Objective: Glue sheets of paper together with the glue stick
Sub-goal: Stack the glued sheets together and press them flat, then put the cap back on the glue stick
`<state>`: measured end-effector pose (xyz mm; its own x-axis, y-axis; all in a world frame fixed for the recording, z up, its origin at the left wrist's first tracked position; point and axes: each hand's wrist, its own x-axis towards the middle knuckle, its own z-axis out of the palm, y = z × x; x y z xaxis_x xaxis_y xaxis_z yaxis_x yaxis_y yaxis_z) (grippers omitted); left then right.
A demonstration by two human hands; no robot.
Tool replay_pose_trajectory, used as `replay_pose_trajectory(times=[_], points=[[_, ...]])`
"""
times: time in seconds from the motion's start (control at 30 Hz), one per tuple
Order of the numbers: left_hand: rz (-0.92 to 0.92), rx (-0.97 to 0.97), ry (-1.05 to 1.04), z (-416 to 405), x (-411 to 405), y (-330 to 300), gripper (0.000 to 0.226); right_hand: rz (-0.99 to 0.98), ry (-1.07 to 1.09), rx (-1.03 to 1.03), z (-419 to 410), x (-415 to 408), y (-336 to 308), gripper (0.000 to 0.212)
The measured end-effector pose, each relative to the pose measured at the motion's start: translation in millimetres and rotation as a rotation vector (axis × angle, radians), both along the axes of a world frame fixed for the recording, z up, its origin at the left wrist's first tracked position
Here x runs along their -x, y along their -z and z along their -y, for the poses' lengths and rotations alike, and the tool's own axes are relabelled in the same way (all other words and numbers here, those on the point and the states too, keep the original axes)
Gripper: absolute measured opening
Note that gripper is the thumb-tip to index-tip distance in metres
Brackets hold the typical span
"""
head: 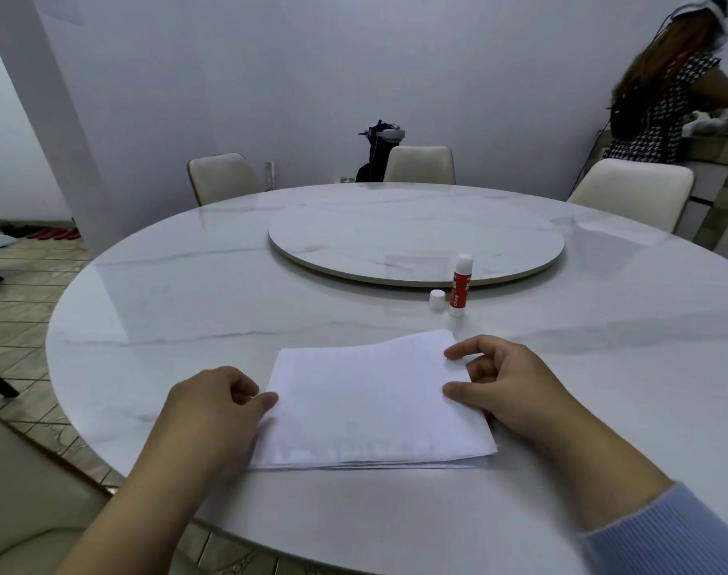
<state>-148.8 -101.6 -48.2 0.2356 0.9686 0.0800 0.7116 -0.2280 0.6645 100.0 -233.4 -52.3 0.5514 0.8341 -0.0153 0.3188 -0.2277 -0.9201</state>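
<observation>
Nearest the camera, two bare forearms reach over the edge of a round marble-patterned table (155, 309); the right one ends in a pale blue ribbed sleeve (669, 537). Between the hands lies a stack of white paper sheets (366, 404), flat on the table, its layered edges showing along the near side. The left hand (217, 408) rests at the stack's left edge, fingers curled loosely, thumb tip touching the top sheet. The right hand (503, 383) sits at the right edge with thumb and forefinger spread a little and laid on the paper, the other fingers bent; whether either hand pinches a sheet cannot be told. Beyond the right hand, well apart from the stack, a red and white glue stick (460, 286) stands upright, uncapped, with its white cap (437, 300) just to its left. Farther on rests a round turntable (416, 238), then pale chairs (223, 176).
</observation>
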Motion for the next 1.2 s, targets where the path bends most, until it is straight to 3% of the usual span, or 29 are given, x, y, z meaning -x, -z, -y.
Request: replay_pose_trajectory(times=[0.4,0.57,0.83,1.0,1.2], points=[[-0.040,-0.104,0.019,-2.9,-2.0,4.7,0.018,0.253,0.001,0.052,4.2,7.1,-0.1,0.036],[-0.075,-0.103,-0.015,-3.7,-4.4,4.3,0.015,0.366,0.183,0.026,3.3,10.2,1.4,0.019],[-0.153,-0.039,0.004,-8.3,-13.5,0.9,0.027,0.233,0.282,0.008,1.6,3.8,2.3,0.007],[-0.103,-0.030,-0.009,-9.1,-13.9,3.1,0.026,0.329,0.291,0.079,1.8,-1.5,1.8,0.003],[-0.148,-0.161,-0.001,-15.7,-23.6,-10.4,0.025,0.225,0.367,-0.010,-28.8,-41.6,-15.7,0.034]])
